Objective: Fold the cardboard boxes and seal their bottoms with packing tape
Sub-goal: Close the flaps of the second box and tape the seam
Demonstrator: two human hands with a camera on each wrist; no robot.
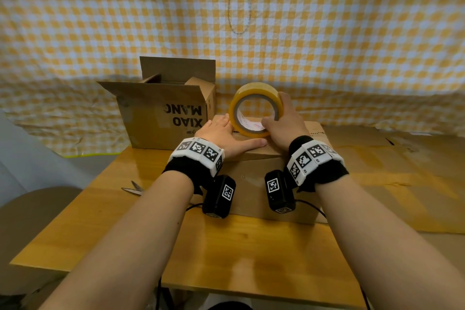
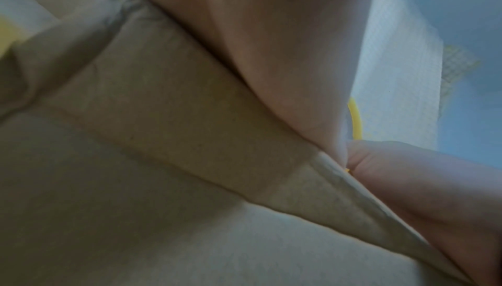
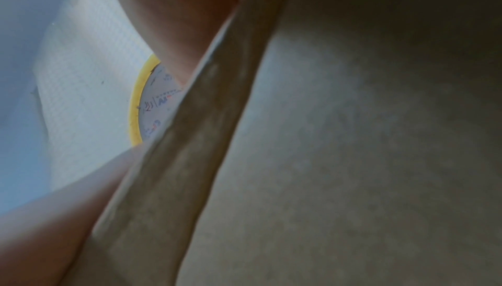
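Observation:
A closed cardboard box (image 1: 254, 184) stands on the wooden table (image 1: 226, 254) in front of me. On its top stands a yellow roll of packing tape (image 1: 255, 109) on edge. My right hand (image 1: 281, 123) grips the roll, thumb through its core and fingers over the outer rim. My left hand (image 1: 224, 133) lies flat on the box top just left of the roll, fingers straight, thumb along the near edge. In the left wrist view the palm (image 2: 271, 54) presses the box (image 2: 163, 161). The right wrist view shows the box (image 3: 353, 161) and part of the roll (image 3: 146, 101).
A second box (image 1: 163, 111) printed XIAO MANG, upside down with flaps up, stands at the back left. Scissors (image 1: 133, 189) lie on the table at the left. Flattened cardboard (image 1: 402, 178) covers the right side. A yellow checked cloth (image 1: 327, 33) hangs behind.

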